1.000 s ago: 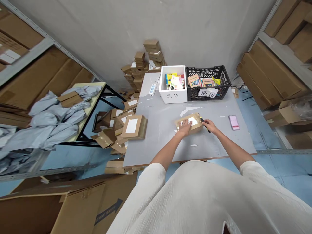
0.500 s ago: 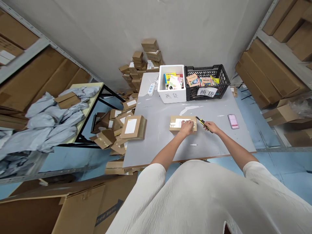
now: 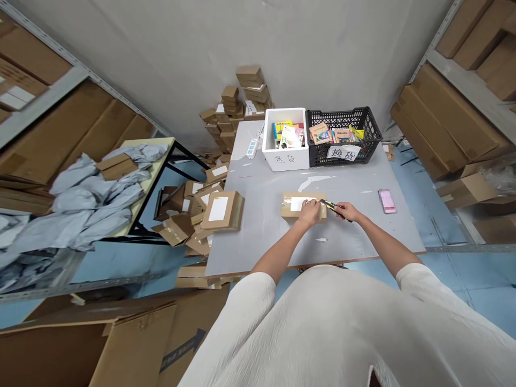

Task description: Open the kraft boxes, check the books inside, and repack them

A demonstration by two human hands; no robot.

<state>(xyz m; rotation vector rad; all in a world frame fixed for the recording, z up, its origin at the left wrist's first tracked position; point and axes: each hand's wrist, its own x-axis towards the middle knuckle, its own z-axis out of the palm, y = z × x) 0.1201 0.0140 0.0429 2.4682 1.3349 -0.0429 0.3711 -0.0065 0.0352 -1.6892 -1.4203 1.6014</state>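
A small cardboard box (image 3: 291, 212) with a white label on top lies on the grey table in front of me. My left hand (image 3: 309, 212) rests on the box's top, its bent fingers pressing it down near the label. In my right hand (image 3: 345, 210) is a black and yellow utility knife (image 3: 331, 206), gripped by its handle. The knife's tip reaches the right end of the box, close to my left fingertips. Whether the blade has entered the cardboard is too small to tell.
Behind the box stand a white foam bin (image 3: 286, 161) and a black crate (image 3: 373, 145), both holding books. A phone (image 3: 387, 201) lies on the right of the table (image 3: 258, 252). A larger labelled carton (image 3: 221, 210) sits at its left edge, beside piled boxes (image 3: 177, 228).
My right hand has brought the knife's tip left, from just beyond the box onto its right end. My left hand stays on the box, its fingers slightly shifted.
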